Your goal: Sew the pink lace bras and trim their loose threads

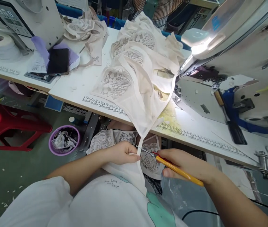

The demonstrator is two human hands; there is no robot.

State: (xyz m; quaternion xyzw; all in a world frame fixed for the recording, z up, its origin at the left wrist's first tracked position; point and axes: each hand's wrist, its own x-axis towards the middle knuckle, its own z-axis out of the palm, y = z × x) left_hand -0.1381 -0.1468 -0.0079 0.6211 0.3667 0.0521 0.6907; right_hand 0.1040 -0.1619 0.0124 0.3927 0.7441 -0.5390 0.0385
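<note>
A cream lace bra (pixel 145 107) hangs over the table's front edge, its narrow strap (pixel 141 141) running down toward my lap. My left hand (pixel 122 153) pinches this strap between thumb and fingers. Orange-handled scissors (pixel 183 175) are in my right hand (pixel 183 160), which is closed around the handle. Their thin metal blades reach left across the strap, just above my left fingertips; whether they touch the cloth I cannot tell. More lace pieces (pixel 101 142) lie on my lap, partly behind my hands.
A lit sewing machine (pixel 219 47) stands at right. More bras (pixel 145 31) are piled behind. On the left are a phone (pixel 58 61), a tape roll (pixel 0 45) and another machine (pixel 25 19). Below stand a purple basket (pixel 64 153) and a red stool (pixel 13 126).
</note>
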